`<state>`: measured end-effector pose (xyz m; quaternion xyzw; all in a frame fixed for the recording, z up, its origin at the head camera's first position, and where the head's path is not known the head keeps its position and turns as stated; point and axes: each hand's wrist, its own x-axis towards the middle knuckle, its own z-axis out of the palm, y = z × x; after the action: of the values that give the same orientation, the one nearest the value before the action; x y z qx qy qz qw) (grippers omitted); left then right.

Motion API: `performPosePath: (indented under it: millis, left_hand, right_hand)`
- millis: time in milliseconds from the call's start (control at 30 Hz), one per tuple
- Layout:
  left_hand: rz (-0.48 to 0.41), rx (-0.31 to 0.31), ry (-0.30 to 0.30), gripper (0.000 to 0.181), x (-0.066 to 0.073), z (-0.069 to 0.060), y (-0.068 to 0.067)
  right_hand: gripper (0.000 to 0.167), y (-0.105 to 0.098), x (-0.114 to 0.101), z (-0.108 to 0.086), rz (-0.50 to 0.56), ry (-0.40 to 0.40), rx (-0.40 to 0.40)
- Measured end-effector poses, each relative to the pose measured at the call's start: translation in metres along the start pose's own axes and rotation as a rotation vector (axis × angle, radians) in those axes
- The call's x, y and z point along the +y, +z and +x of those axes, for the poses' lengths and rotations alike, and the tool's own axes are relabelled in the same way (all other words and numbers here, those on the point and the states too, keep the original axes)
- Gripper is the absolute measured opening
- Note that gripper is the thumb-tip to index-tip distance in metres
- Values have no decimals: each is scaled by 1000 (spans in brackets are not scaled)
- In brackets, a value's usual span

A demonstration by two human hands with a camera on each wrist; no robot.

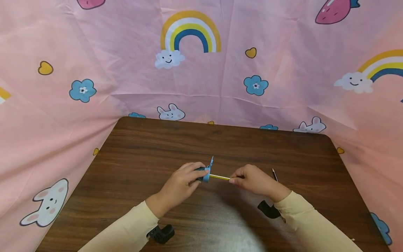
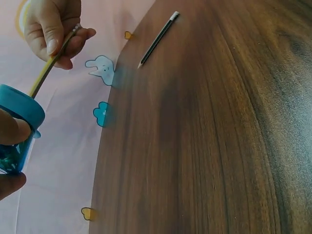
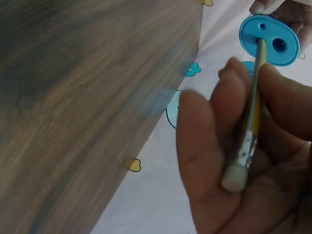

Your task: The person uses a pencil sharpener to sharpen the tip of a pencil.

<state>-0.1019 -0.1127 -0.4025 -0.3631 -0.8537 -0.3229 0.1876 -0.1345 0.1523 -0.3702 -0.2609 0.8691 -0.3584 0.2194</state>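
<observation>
A blue pencil sharpener point(image 1: 206, 174) with a see-through body and a raised lid is gripped by my left hand point(image 1: 179, 185) above the table. In the right wrist view, the top of the sharpener point(image 3: 251, 33) shows several holes. A yellow pencil point(image 1: 219, 177) reaches from one of these holes across to my right hand point(image 1: 255, 180). Thumb and fingers of that hand pinch the pencil near its eraser end, with the white eraser point(image 3: 235, 177) towards the wrist. The pencil's tip is hidden inside the sharpener.
A dark pencil point(image 2: 158, 40) with a white end lies on the brown wooden table point(image 1: 151, 147), close to my right forearm. Black wrist devices point(image 1: 162, 233) hang under both sleeves. Pink printed cloth point(image 1: 132, 52) surrounds the table's back and sides.
</observation>
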Motion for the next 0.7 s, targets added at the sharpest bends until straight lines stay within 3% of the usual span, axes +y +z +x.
performPosePath:
  millis: [167,333,700]
  left_hand:
    - [-4,8,-20,42,0,1,-2]
    - [-12,12,-32,41,0,2,-3]
    - [-9,35,-27,42,-1,3,-3]
  right_hand:
    - [24,0,-5,0,-11,32,42]
    - [16,0,-5,-1,-35,22,92]
    - [17,-5,-4,-5,-18,24,112]
